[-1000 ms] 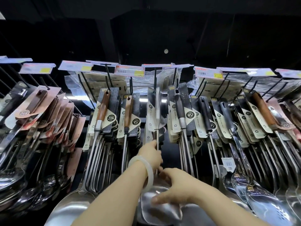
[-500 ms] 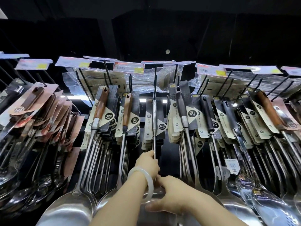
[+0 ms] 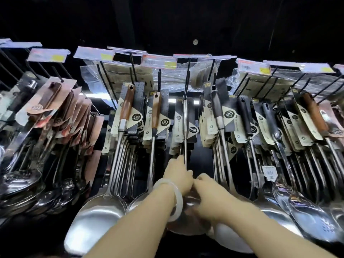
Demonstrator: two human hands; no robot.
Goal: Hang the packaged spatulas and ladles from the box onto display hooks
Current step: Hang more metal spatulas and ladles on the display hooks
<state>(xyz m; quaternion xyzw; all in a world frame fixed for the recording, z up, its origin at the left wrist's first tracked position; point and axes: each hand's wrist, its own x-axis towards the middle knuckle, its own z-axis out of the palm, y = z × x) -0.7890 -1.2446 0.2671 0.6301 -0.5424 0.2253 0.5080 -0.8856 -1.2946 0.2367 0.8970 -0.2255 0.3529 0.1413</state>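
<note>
Her left hand [image 3: 179, 176] grips the steel shaft of a packaged ladle [image 3: 185, 127] hanging on the centre display hook [image 3: 187, 77]; her right hand [image 3: 209, 194] cups its bowl below, between crowded rows of hanging utensils [image 3: 275, 131].

The ladle [image 3: 185, 127] on the middle hook [image 3: 187, 77] is polished metal, its handle mirror-bright against a matt paper card [image 3: 178, 131]. Neighbouring spatulas [image 3: 126, 107] have smooth brown wooden grips; others [image 3: 216, 103] have dull black plastic ones. Crinkled glossy plastic bags [image 3: 186, 71] hang behind. The bangle [image 3: 176, 198] is smooth, milky and translucent.
</note>
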